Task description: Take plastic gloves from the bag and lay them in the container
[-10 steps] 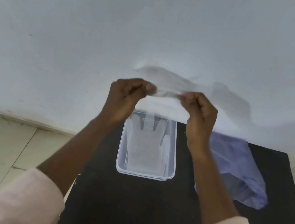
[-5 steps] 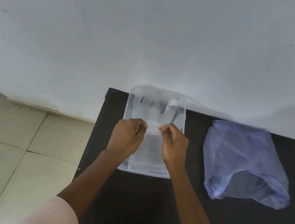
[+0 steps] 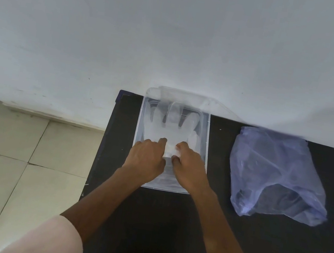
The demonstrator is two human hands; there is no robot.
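A clear plastic container (image 3: 208, 137) sits at the back of the black table (image 3: 167, 225), against the wall. A see-through plastic glove (image 3: 172, 122) lies flat inside it, fingers pointing at the wall. My left hand (image 3: 145, 159) and my right hand (image 3: 190, 166) are both down in the container, side by side, pinching the glove's cuff end between fingers and thumb. The bluish plastic bag (image 3: 275, 173) lies crumpled on the table to the right, its mouth facing me.
A white wall (image 3: 176, 39) rises directly behind the table. Pale floor tiles (image 3: 13, 156) lie to the left of the table's edge. Light sleeves (image 3: 49, 241) cover my upper arms.
Both hands came down from in front of the wall, carrying the glove, and lowered it into the container. The view tilted downward, and the glove now lies flat.
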